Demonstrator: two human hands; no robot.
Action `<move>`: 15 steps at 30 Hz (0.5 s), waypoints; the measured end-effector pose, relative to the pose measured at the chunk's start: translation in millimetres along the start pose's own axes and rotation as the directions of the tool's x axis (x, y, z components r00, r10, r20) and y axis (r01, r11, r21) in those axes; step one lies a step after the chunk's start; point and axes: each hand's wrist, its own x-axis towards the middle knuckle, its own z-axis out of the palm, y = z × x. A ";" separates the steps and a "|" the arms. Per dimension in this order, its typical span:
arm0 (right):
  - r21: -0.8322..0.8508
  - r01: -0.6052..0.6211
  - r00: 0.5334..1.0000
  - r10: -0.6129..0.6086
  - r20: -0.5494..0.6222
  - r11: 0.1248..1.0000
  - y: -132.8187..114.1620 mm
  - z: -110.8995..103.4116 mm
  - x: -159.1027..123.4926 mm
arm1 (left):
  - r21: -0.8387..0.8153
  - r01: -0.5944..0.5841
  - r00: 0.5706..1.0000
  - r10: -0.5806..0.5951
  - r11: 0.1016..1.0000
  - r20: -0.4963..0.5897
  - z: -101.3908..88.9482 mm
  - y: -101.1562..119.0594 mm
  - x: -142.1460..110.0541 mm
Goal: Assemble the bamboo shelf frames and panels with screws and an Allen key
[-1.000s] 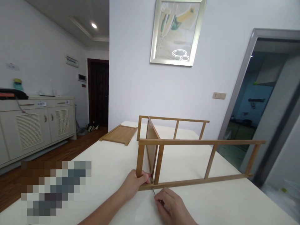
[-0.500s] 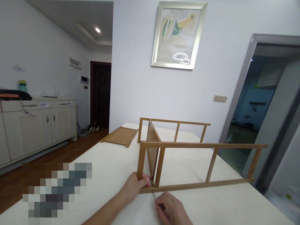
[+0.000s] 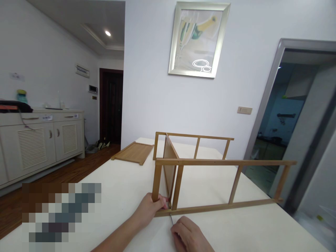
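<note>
Gripping the near corner post of the wooden rack frame (image 3: pixel 220 162), the left hand (image 3: pixel 151 209) steadies it on the white table (image 3: pixel 118 189), fingers closed around the upright. The right hand (image 3: pixel 187 235) is curled around a slim metal tool (image 3: pixel 171 219) whose tip meets the lower rail at the joint. Keeping the tool square to the rail and the post pressed firm should help it seat well. Compared with a second ago, the right hand sits slightly lower and nearer; the frame has not moved. A loose wooden panel (image 3: pixel 133 152) lies beyond.
</note>
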 end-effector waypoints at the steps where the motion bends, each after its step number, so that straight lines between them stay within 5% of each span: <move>1: -0.002 -0.011 1.000 0.011 -0.002 1.000 -0.1 -0.4 0.1 | 0.002 0.000 1.000 0.000 1.000 0.002 -0.3 0.1 0.2; 15: 0.088 -0.089 0.995 0.092 -0.027 0.992 2.0 1.9 -0.5 | -0.010 0.023 1.000 -0.023 1.000 -0.011 0.5 3.6 -1.2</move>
